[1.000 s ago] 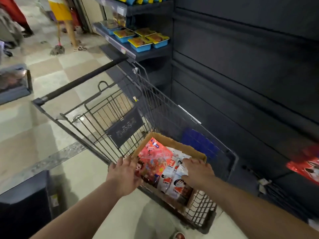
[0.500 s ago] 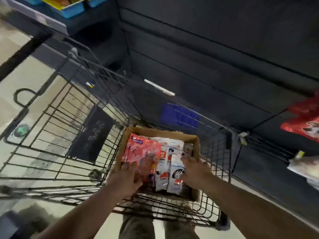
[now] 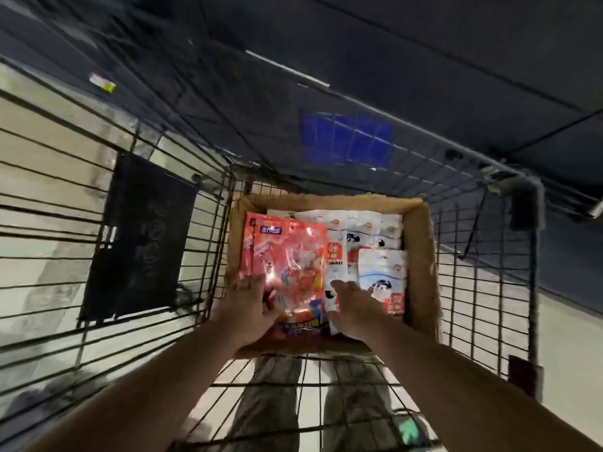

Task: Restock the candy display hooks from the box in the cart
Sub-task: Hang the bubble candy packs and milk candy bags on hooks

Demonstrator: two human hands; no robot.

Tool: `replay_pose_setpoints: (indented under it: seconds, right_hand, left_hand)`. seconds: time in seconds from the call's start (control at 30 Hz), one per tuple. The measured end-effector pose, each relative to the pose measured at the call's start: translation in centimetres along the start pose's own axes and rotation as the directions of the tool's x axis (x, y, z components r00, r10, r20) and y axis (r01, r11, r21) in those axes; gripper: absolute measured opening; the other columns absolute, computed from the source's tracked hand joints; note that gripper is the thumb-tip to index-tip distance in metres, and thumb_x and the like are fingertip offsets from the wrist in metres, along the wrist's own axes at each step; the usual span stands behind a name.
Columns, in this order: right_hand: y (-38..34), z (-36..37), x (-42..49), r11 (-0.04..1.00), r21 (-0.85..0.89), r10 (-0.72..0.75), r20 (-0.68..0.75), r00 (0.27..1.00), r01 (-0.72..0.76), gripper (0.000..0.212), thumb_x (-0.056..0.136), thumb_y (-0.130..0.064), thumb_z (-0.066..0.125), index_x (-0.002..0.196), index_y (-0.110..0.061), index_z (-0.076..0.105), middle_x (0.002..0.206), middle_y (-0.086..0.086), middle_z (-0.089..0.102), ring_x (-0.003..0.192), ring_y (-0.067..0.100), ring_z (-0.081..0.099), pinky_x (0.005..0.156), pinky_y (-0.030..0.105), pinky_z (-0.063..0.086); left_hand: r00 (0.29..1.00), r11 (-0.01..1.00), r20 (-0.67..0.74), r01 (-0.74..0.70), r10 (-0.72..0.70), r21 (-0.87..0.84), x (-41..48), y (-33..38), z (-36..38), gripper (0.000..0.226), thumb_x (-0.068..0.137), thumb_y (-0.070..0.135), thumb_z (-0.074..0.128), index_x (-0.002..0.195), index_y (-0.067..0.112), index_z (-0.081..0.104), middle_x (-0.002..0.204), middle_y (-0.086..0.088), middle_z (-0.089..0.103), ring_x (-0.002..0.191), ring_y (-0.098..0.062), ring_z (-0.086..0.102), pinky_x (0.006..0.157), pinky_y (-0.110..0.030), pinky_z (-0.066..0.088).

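Note:
An open cardboard box (image 3: 421, 256) sits in the near end of the wire cart (image 3: 473, 256). A shiny red candy bag (image 3: 287, 252) lies on top at the box's left. White candy bags (image 3: 381, 265) with red labels are stacked at its right. My left hand (image 3: 248, 308) grips the red bag's lower left edge. At that bag's lower right edge, my right hand (image 3: 355, 305) lies over a white bag, fingers bent down between the packs. Motion blur hides whether it holds anything.
A black sign plate (image 3: 140, 236) hangs on the cart's left wall and a blue panel (image 3: 346, 141) on its far wall. Dark shelving panels (image 3: 424, 44) stand beyond the cart. My legs show through the cart's wire floor.
My view has tipped down and closer over the cart. Both hands have slid further into the box, the right one moving left toward the red bag.

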State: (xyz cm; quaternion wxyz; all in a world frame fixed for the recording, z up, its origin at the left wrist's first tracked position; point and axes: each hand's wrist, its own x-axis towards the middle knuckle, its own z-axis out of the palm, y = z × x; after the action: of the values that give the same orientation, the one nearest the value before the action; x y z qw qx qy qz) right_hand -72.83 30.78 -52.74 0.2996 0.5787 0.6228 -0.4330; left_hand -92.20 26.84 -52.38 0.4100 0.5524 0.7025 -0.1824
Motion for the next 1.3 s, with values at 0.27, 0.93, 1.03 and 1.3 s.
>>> replay_pose_setpoints:
  seconds: [0.27, 0.93, 1.03, 1.3]
  right_hand:
    - [-0.6, 3.9, 5.9, 0.931, 0.354, 0.1, -0.01, 0.995, -0.09, 0.054, 0.09, -0.024, 0.06, 0.139, -0.015, 0.039, 0.133, 0.01, 0.049, 0.116, 0.03, 0.055, 0.088, 0.029, 0.047]
    - [0.6, 3.0, 6.0, 0.524, 0.843, 0.196, -0.263, 0.945, 0.126, 0.005, 0.099, -0.02, 0.046, 0.097, -0.02, 0.05, 0.082, -0.005, 0.061, 0.072, 0.012, 0.061, 0.049, 0.012, 0.046]
    - [3.1, 2.0, 5.6, 0.603, 0.789, 0.299, -0.364, 0.882, 0.121, 0.007, 0.098, -0.018, 0.047, 0.1, -0.012, 0.05, 0.074, -0.006, 0.056, 0.063, 0.007, 0.054, 0.045, 0.009, 0.041]
    - [6.8, 2.5, 6.1, 0.593, 0.805, 0.443, -0.306, 0.842, -0.02, 0.021, 0.097, -0.027, 0.05, 0.104, -0.008, 0.053, 0.08, 0.003, 0.058, 0.079, 0.028, 0.06, 0.074, 0.045, 0.054]
  left_hand:
    - [0.983, 0.92, -0.058, 0.144, -0.177, -0.364, 4.4, -0.9, 3.5, 0.082, 0.085, 0.04, 0.065, 0.152, 0.024, 0.02, 0.155, -0.01, 0.022, 0.141, -0.033, 0.027, 0.111, -0.046, 0.034]
    - [0.944, 0.733, -0.023, 0.241, -0.33, -0.636, 6.9, 0.3, 3.5, 0.073, 0.085, 0.039, 0.057, 0.149, 0.033, 0.021, 0.143, -0.007, 0.039, 0.132, -0.033, 0.036, 0.104, -0.048, 0.035]
    - [0.922, 0.712, 0.024, 0.316, -0.387, -0.627, 7.7, 0.5, 3.3, 0.087, 0.083, 0.04, 0.058, 0.153, 0.03, 0.009, 0.151, -0.01, 0.029, 0.136, -0.035, 0.029, 0.11, -0.052, 0.029]
    - [0.863, 0.644, 0.031, 0.399, -0.504, -0.653, 9.3, 1.1, 3.9, 0.074, 0.083, 0.027, 0.054, 0.15, 0.021, 0.022, 0.14, -0.015, 0.042, 0.124, -0.037, 0.044, 0.102, -0.053, 0.041]
